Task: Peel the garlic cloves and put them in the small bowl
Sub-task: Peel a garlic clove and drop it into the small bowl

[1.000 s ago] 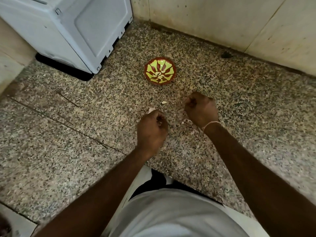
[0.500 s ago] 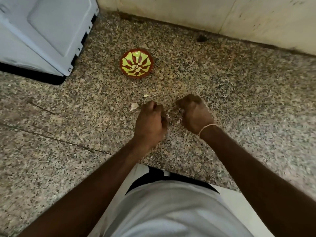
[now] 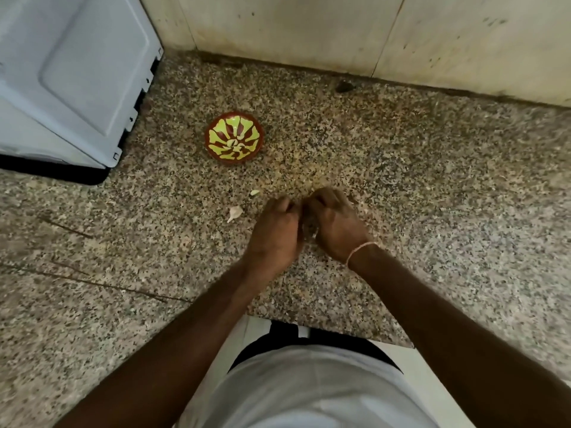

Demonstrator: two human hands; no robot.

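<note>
Fingers of both hands curled inward, tips meeting at frame centre. L hand (image 3: pixel 275 236) and R hand (image 3: pixel 335 227) touch knuckle to knuckle. Smth small and pale glints in the gap betw. palms; prob. a clove, but too hidden to confirm, so what the fingers clamp on: cannot tell.

Step in hand (judgement): peeling, skin being worked off w/ fingertips. Next move needs skin fully off, then a short reach up-left to drop the clove in the bowl (image 3: pixel 234 138).

Bowl: upper centre-left of frame, well apart from hands. Small, round, shallow, glossy; red-brown rim, yellow-green petal pattern. A few pale bits at its middle, poss. peeled cloves.

Loose on counter (image 3: pixel 432 186), just left of L hand: one clove (image 3: pixel 234 213), papery, whitish, pointed tail; a smaller pale scrap (image 3: pixel 254 192) above it.

Counter: speckled granite, hard, matte. Thin thread band (image 3: pixel 360 251) on R wrist. Grey-blue plastic appliance (image 3: pixel 71 78) upper left.
</note>
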